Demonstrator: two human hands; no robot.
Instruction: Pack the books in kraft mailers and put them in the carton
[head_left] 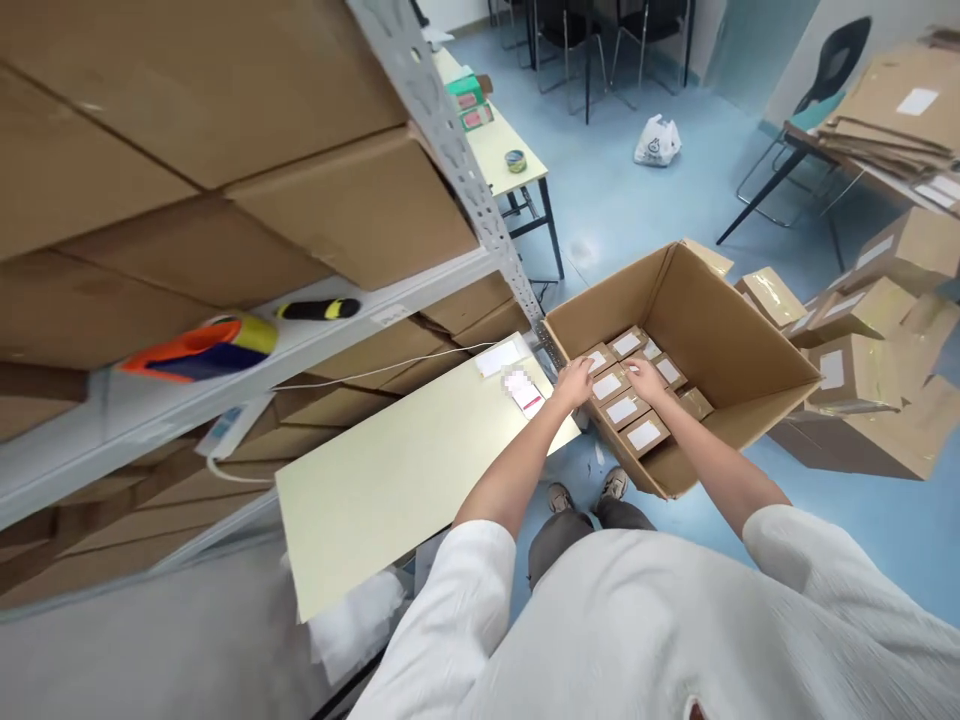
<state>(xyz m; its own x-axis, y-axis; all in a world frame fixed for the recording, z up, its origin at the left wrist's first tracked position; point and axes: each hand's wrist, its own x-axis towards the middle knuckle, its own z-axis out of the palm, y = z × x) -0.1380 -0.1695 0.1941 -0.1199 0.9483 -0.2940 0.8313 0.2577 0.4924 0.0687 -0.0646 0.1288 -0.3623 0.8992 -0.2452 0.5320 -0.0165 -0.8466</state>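
A large open carton stands in front of me, its flapless top facing up. Inside, several small cardboard boxes with white labels sit side by side in rows. My left hand reaches over the carton's left wall, its fingers curled at the edge of a small labelled box. From the other side, my right hand has its fingers bent down onto the same row of boxes. The two hands flank that box; their fingertips are partly hidden.
To the left, a pale tabletop holds a phone-like item. A metal shelf full of cartons rises beside it, with a tape dispenser and a black-yellow cutter. More boxes are piled right of the carton.
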